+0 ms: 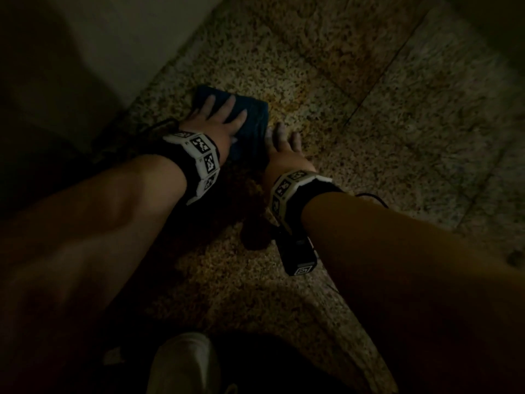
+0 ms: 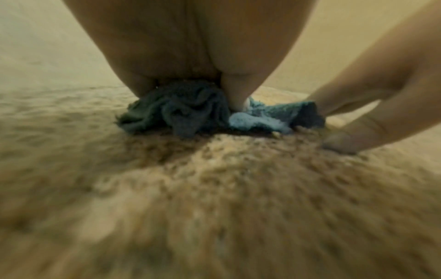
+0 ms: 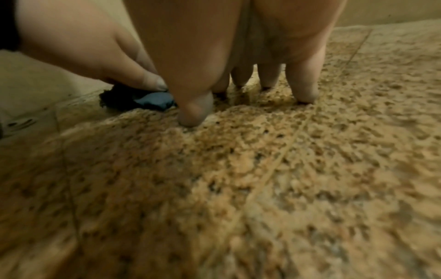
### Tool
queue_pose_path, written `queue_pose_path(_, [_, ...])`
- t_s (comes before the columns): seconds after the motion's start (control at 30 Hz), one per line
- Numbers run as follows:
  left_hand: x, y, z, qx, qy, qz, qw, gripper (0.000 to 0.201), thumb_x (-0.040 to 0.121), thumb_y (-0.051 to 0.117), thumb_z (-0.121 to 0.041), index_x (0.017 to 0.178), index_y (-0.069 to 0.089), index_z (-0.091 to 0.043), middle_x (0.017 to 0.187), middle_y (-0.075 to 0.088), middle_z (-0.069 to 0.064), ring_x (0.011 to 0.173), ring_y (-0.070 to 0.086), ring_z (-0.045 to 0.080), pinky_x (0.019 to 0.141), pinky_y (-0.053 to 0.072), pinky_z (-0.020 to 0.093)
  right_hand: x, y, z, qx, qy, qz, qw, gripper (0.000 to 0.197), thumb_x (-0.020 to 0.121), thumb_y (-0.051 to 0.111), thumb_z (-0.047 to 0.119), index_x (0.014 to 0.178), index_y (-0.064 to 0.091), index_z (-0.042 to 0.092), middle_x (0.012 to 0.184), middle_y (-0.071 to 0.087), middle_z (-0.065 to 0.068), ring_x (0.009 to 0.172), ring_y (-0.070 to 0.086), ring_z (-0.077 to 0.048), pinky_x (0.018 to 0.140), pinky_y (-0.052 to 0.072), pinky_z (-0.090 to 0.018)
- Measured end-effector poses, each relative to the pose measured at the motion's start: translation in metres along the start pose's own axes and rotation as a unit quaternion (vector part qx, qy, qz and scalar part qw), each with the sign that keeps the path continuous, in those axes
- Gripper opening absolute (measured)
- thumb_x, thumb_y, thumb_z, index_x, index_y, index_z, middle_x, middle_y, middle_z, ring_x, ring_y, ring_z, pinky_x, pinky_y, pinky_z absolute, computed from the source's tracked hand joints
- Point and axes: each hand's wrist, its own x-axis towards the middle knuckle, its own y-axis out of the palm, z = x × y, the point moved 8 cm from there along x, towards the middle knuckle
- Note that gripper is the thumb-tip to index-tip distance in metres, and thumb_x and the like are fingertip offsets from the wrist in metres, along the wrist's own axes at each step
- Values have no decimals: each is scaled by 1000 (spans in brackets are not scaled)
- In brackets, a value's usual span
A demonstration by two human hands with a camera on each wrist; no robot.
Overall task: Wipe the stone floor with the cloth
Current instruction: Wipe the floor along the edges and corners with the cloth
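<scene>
1. My forearms are bare, no sleeves.
2. On my left wrist sits a black band ringed with white square tiles printed with black-and-white coded markers; a thin black cable loops off its far-left side.
3. My right wrist carries a matching black band of white marker tiles, with a small black box bearing one white marker hanging near it and a thin black wire trailing right.
4. A pale shoe shows near me.

Pale wall running along the upper left, dim and plain. Down at the bottom edge, a light shoe pokes in. Bands with black-and-white markers, thin cable trailing off one.
</scene>
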Motion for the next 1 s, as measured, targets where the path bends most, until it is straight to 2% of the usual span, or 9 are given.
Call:
queue_pose_path(0.2, [-2,11,6,18,13,-1,1000,59,104,24,-21,150,-13,-26,157,-21,3,144,-14,34,118,7,44,4,0,-1,-3,2,-1,1000,89,96,53,18,149,-18,30,152,-33,6,143,-24,-28,115,13,-58])
queue_pose_path(0.3, [-19,27,16,30,4,20,999,57,105,19,-27,149,-16,-24,157,-21,5,144,-13,36,118,3,42,4,0,-1,-1,-1,-7,1000,84,98,50,26,149,-16,31,154,-31,6,143,-22,-28,115,12,-59])
queue_pose_path(0.37, [-35,36,26,23,3,35,999,56,105,21,-28,150,-12,-25,156,-22,4,144,-12,37,116,2,39,5,-1,-3,-10,-3,-12,1000,86,97,52,32,149,-17,31,154,-30,6,144,-21,-28,114,12,-60])
queue_pose_path(0.5, [-58,51,61,12,-21,58,998,57,105,23,-26,150,-12,-23,156,-22,5,143,-11,39,116,4,38,6,0,-2,-20,-7,-23,1000,89,97,56,27,149,-16,30,155,-29,5,144,-19,-30,114,15,-58])
queue_pose_path(0.6, [-65,63,83,3,-46,79,996,64,104,32,-23,149,-14,-24,156,-23,4,144,-11,37,116,3,39,4,-1,-1,-28,-1,-24,999,91,96,57,31,149,-17,29,155,-28,4,144,-18,-31,115,16,-57])
queue_pose_path(0.7, [-59,61,85,29,-26,59,998,65,104,33,-23,149,-15,-23,156,-23,4,144,-12,33,116,0,37,3,-3,-1,-27,-3,-31,999,90,96,56,31,149,-17,28,155,-28,4,144,-18,-31,114,17,-57])
queue_pose_path(0.83, [-33,50,100,-10,-10,48,999,71,102,42,-24,151,-9,-25,157,-20,1,144,-12,32,116,1,39,4,1,2,-29,-5,-30,999,89,97,54,23,149,-18,27,155,-28,3,144,-17,-32,113,19,-58])
queue_pose_path(0.93, [-11,25,97,-1,-9,11,1000,68,102,41,-25,152,-5,-21,158,-13,7,145,-6,32,117,3,42,4,0,0,-25,1,-31,999,87,97,48,7,149,-17,28,155,-29,4,144,-19,-31,113,17,-60])
queue_pose_path(1.0, [-1,9,90,-4,-18,0,1000,64,102,37,-28,152,-3,-18,158,-11,11,145,-4,33,116,3,43,5,0,0,-20,-1,-30,999,85,98,47,8,149,-17,29,154,-30,5,144,-20,-29,113,13,-61])
